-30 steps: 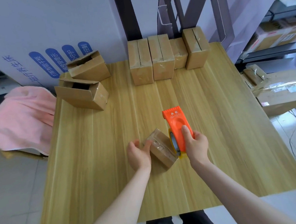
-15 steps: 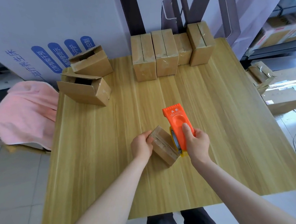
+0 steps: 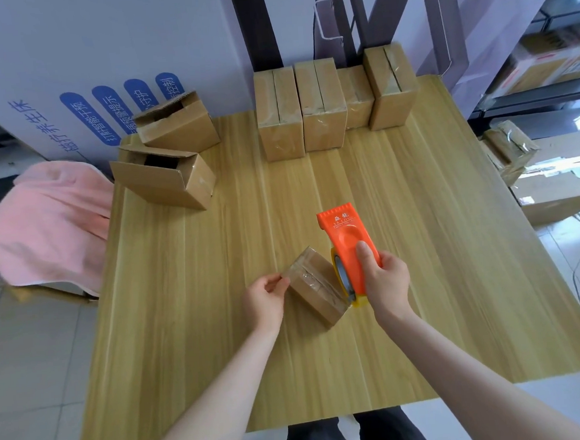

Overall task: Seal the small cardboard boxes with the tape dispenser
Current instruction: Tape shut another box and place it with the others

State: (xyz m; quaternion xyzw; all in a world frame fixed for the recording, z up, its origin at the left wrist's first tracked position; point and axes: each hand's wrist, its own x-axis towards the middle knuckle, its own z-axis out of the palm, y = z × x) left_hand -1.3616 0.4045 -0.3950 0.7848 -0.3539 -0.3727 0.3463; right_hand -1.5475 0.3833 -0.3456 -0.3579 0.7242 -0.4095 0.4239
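Observation:
A small cardboard box (image 3: 315, 288) lies at an angle near the middle of the wooden table (image 3: 457, 276), clear tape running along its top seam. My left hand (image 3: 265, 299) pinches the box's left end. My right hand (image 3: 384, 282) grips the orange tape dispenser (image 3: 347, 246), whose lower end with the tape roll rests against the box's right end. Several closed boxes (image 3: 320, 106) stand in a row at the table's far edge. Two boxes with open flaps (image 3: 166, 170) sit at the far left corner.
A pink cloth (image 3: 46, 219) drapes over something left of the table. A large white carton with blue print (image 3: 82, 72) stands behind the left corner. Taped boxes (image 3: 546, 174) lie on the floor at right, under shelving. A dark metal frame (image 3: 356, 16) rises behind the table.
My left hand slid from the box's side to pinch its left end. The box and dispenser stayed almost where they were; the camera shifted slightly.

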